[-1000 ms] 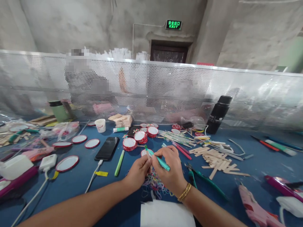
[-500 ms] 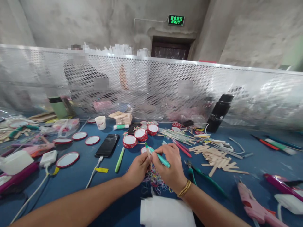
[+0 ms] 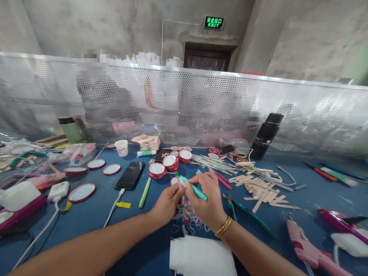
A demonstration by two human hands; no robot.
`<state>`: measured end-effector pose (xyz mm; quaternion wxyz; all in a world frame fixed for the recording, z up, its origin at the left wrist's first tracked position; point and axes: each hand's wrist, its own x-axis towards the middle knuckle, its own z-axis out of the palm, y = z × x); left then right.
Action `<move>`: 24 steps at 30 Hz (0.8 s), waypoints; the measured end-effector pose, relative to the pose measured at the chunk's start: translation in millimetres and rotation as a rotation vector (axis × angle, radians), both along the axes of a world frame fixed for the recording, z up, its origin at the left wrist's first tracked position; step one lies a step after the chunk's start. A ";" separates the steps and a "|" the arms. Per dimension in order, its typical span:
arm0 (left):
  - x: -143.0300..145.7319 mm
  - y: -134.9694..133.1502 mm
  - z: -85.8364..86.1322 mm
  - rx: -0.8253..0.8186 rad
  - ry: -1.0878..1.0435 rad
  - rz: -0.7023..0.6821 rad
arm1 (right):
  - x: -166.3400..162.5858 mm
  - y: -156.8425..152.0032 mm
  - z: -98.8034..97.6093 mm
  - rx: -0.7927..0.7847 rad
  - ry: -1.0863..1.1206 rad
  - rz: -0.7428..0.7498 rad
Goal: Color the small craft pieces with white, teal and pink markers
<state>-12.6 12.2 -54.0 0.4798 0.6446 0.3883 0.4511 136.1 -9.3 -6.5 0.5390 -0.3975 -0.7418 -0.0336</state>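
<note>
Between the thumb and fingers of my left hand (image 3: 169, 201) is a wooden craft stick (image 3: 179, 184), held upright with its top end coloured green. My right hand (image 3: 205, 195) grips a turquoise marker (image 3: 198, 190), its tip end beside the stick's upper part. Whether the tip touches the wood I cannot tell. Below both hands lies a heap of small coloured rubber bands (image 3: 188, 216). A round red-rimmed lid (image 3: 174, 180) is partly hidden behind the fingers. To the left rests a light green marker (image 3: 145, 193).
Loose craft sticks (image 3: 264, 191), pliers (image 3: 254, 218) and a pink glue gun (image 3: 309, 245) lie on the right. A phone (image 3: 130, 175) with a cable, a paper cup (image 3: 121, 148) and more lids (image 3: 82, 192) are leftward. A perforated metal screen (image 3: 178, 103) stands behind; white sheets (image 3: 202, 257) lie in front.
Both hands stay nearly in place, still holding the stick and the turquoise marker. The marker's tip end looks slightly lower against the stick. The camera view has shifted a little.
</note>
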 end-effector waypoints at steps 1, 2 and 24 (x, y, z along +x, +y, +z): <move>0.0 0.1 -0.1 -0.001 0.001 -0.001 | 0.1 -0.3 0.3 0.001 0.003 0.001; 0.1 0.1 -0.3 -0.002 -0.005 -0.006 | -0.1 -0.7 0.5 0.004 0.006 0.007; -1.0 -0.1 2.2 -0.011 0.012 -0.009 | -2.1 -2.3 3.8 -0.012 -0.014 0.006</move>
